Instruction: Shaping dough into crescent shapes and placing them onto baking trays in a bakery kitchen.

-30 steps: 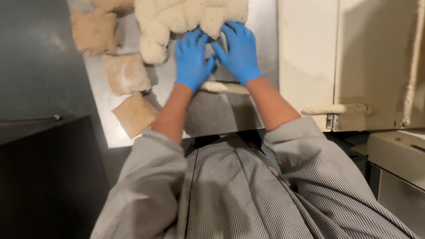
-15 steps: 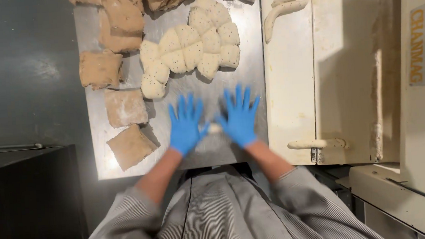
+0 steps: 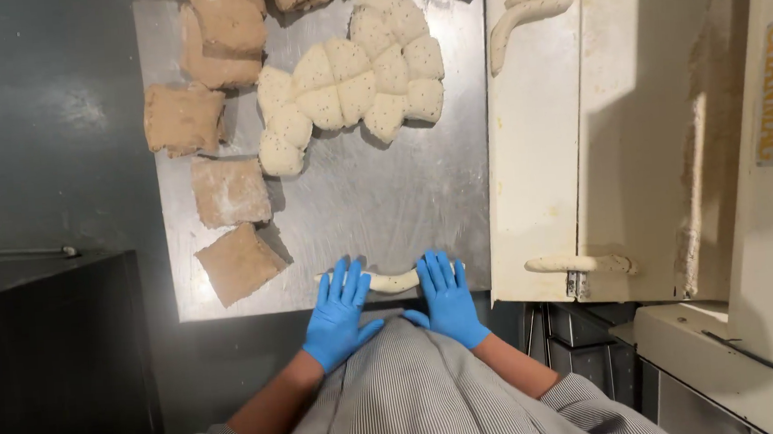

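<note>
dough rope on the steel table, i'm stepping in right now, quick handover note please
Left hand and right hand: both in blue gloves, flat and open, palms pressed on the ends of the dough rope at the near edge of the steel table.
Done: the piece is rolled into a thin rope.
Left: the cluster of seeded white dough portions and the brown dough squares lie unrolled further back.

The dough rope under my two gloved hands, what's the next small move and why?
Probably roll it forward while sliding both palms outward. The left hand and right hand lie flat on the dough rope, which looks short and bowed, with its middle bare between them, close to the near edge of the steel table. Spreading outward should lengthen and even it.
</note>
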